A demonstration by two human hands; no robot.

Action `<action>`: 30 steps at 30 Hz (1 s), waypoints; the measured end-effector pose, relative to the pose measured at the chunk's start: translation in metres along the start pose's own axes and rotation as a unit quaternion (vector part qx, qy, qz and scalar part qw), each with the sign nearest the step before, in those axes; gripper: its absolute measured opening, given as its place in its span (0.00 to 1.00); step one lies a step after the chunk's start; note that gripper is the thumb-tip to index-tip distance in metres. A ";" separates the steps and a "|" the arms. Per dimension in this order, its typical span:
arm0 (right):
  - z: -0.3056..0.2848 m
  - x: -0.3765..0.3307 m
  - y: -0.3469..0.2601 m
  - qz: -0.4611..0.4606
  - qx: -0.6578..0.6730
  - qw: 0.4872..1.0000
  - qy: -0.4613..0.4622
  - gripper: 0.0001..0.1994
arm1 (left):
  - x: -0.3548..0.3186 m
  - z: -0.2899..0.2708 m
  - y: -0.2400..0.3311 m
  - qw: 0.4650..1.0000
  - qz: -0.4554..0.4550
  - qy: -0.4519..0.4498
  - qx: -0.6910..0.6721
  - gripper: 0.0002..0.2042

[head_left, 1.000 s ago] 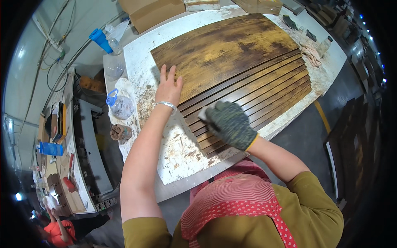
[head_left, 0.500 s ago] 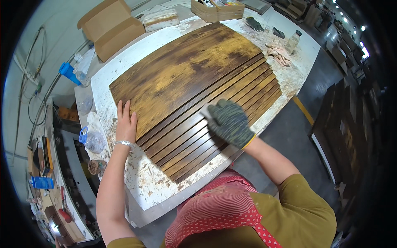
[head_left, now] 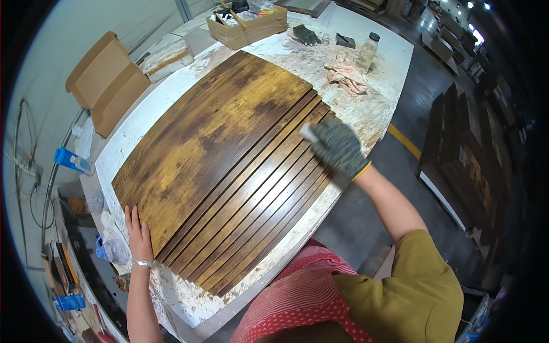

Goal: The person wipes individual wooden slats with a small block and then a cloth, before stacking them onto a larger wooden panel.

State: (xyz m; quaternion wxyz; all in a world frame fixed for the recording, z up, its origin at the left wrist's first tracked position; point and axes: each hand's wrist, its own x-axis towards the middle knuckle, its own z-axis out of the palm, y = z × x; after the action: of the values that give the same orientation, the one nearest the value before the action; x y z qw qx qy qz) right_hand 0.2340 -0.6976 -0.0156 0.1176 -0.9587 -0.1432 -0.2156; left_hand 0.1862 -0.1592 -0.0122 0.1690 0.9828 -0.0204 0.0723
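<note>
brown boards (head_left: 211,143) | right hand (head_left: 338,147) pinching white pad (head_left: 307,132) | left hand (head_left: 139,237) spread at edge

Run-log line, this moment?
left hand: bare, at edge of top wood-grain panel | right hand: gloved, holding white item over staggered panels | beyond: pink cloth

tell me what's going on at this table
A person is working over a stepped stack of brown wood-grain boards on a stained white table. The bare left hand rests at the stack's left end. The gloved right hand holds a small white piece over the staggered strips, near their far right end; blur hides what it is. A pinkish cloth and a capped bottle sit beyond the stack.
</note>
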 end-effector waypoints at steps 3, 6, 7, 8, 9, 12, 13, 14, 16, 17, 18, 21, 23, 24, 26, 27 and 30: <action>-0.005 0.006 0.067 0.108 -0.052 0.993 0.020 0.22 | 0.004 0.002 0.004 1.000 0.006 -0.011 -0.002 0.24; -0.004 0.006 0.087 0.121 -0.071 0.989 0.049 0.23 | 0.005 0.001 0.004 1.000 -0.002 -0.019 -0.009 0.24; -0.010 0.008 0.078 0.137 -0.042 0.989 0.031 0.23 | 0.006 0.002 0.002 1.000 -0.005 -0.021 0.000 0.24; -0.016 0.012 0.050 0.135 -0.013 0.991 -0.005 0.22 | 0.002 0.001 -0.002 1.000 -0.016 -0.021 0.012 0.24; -0.013 0.005 0.033 0.051 0.004 0.999 0.004 0.22 | 0.002 0.000 0.000 1.000 -0.016 -0.022 0.012 0.25; -0.010 -0.001 0.028 0.002 0.026 1.000 -0.001 0.21 | 0.002 -0.001 -0.001 1.000 -0.010 -0.019 0.020 0.25; -0.010 -0.002 0.030 0.032 0.033 0.999 -0.016 0.21 | 0.003 0.001 -0.003 0.999 -0.013 -0.022 0.023 0.25; -0.007 0.002 0.046 0.057 -0.080 0.994 -0.039 0.19 | 0.003 0.000 -0.002 0.999 -0.012 -0.022 0.025 0.25; -0.001 -0.010 0.090 0.145 -0.079 0.983 0.075 0.19 | 0.006 0.000 0.005 1.000 0.005 -0.016 0.021 0.25; -0.010 -0.006 0.084 0.222 -0.012 0.975 0.027 0.19 | 0.007 -0.002 0.006 1.000 0.002 -0.013 0.024 0.25; -0.013 -0.006 0.074 0.221 -0.011 0.975 0.028 0.19 | 0.007 -0.003 0.008 0.999 0.005 -0.013 0.035 0.24; -0.017 -0.011 0.025 -0.031 0.056 0.998 0.008 0.21 | 0.006 -0.005 0.010 0.999 0.007 -0.009 0.047 0.23; -0.007 -0.014 0.027 0.025 0.045 0.999 -0.002 0.20 | 0.008 -0.005 0.011 0.999 0.006 0.000 0.047 0.23; -0.008 -0.015 0.030 0.089 0.052 0.995 0.014 0.19 | 0.008 -0.005 0.011 0.999 -0.002 0.001 0.036 0.23; -0.008 -0.008 0.041 0.150 0.036 0.987 0.047 0.18 | 0.004 -0.007 0.009 0.999 -0.019 0.004 0.032 0.23; -0.009 0.001 0.028 0.095 0.066 0.992 0.049 0.19 | 0.001 -0.008 0.006 0.999 -0.013 0.010 0.032 0.23; -0.012 0.023 -0.059 -0.158 0.084 0.978 0.102 0.21 | -0.002 -0.011 0.004 1.000 -0.009 0.016 0.020 0.24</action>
State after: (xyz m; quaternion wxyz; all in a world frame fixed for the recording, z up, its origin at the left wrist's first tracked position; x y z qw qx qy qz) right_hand 0.2302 -0.6414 0.0150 0.1766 -0.8834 -0.2980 -0.3155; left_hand 0.1827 -0.1594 -0.0003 0.1501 0.9848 -0.0069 0.0869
